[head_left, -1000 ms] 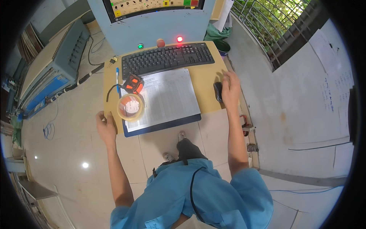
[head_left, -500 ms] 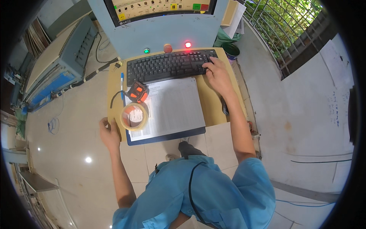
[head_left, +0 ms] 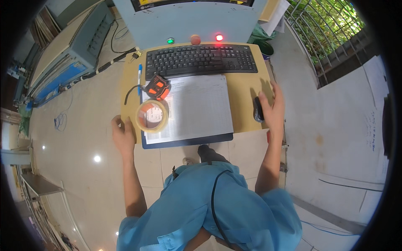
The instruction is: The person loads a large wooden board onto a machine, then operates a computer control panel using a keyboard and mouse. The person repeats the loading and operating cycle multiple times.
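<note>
My right hand rests on a black computer mouse at the right end of a small wooden desk. At the desk's front left corner my left hand grips the edge, next to a roll of tape. The roll lies on a sheet of printed paper on a dark clipboard. A black keyboard lies across the back of the desk. An orange and black tape measure sits by the paper's top left corner, and a blue pen lies left of the keyboard.
A blue-grey console with a green light, a red light and a round button rises behind the desk. A grey and blue machine stands at the left with cables on the tiled floor. A green metal fence is at the right.
My right hand left the keyboard and came back to the mouse at the desk's right end. My left hand stayed at the desk's front left corner.
</note>
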### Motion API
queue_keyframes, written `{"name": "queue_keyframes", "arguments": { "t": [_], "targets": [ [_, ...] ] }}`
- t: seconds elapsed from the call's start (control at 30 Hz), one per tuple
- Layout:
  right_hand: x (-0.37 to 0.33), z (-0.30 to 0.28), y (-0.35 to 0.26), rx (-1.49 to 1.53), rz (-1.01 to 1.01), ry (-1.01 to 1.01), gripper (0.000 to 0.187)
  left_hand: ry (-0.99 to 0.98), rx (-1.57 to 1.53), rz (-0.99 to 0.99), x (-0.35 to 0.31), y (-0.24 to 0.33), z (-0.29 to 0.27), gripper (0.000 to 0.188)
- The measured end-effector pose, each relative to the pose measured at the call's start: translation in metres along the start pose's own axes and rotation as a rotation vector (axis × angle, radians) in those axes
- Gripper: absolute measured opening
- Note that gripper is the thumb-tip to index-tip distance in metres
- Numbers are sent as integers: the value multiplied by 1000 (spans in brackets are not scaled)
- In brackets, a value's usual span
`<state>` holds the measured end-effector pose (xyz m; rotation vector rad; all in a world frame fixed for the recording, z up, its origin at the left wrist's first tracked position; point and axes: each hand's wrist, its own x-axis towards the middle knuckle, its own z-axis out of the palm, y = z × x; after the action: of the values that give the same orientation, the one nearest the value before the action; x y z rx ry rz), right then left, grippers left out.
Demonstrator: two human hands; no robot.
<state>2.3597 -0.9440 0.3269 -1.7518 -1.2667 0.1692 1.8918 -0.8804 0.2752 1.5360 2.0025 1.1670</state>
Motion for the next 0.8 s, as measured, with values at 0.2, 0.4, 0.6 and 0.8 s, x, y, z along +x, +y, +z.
{"name": "queue_keyframes", "arguments": {
  "t": [0.2, 0.4, 0.6, 0.8],
  "targets": [
    [-50, 32, 21, -292, -52, 119, 56, 6, 66, 31, -3, 8, -2, 42],
    [-52, 41, 28, -365, -38, 227, 53, 44, 4, 60, -3, 1, 2, 39],
    [-54, 42, 30, -319, -53, 211, 52, 256, -91, 146, -1, -30, 8, 27],
    [-53, 41, 26, -287, -113, 205, 53, 69, -403, 136, 8, -38, 2, 22]
  ]
}}
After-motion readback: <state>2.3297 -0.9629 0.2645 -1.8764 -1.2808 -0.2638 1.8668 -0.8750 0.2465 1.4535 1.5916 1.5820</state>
